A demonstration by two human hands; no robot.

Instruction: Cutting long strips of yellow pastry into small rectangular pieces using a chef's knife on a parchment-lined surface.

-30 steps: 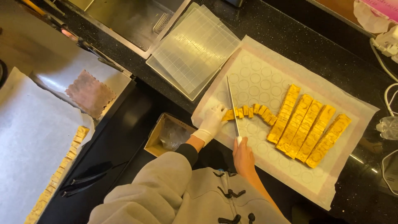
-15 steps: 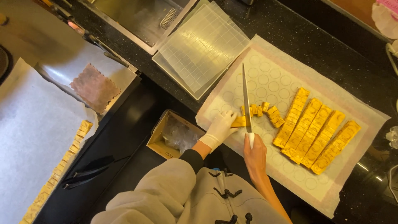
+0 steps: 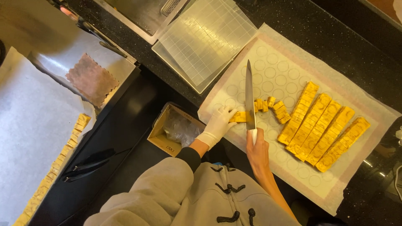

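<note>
Right hand [image 3: 257,146] grips knife [image 3: 249,100], blade down across yellow strip [image 3: 242,117]. Left hand [image 3: 220,122] (white glove) curled, pinning strip's end on mat [image 3: 268,58].

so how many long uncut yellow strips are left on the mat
4, lying side by side on the right half of the white circle-printed baking mat: first long yellow pastry strip, second, third, fourth. None seem hidden.
</note>
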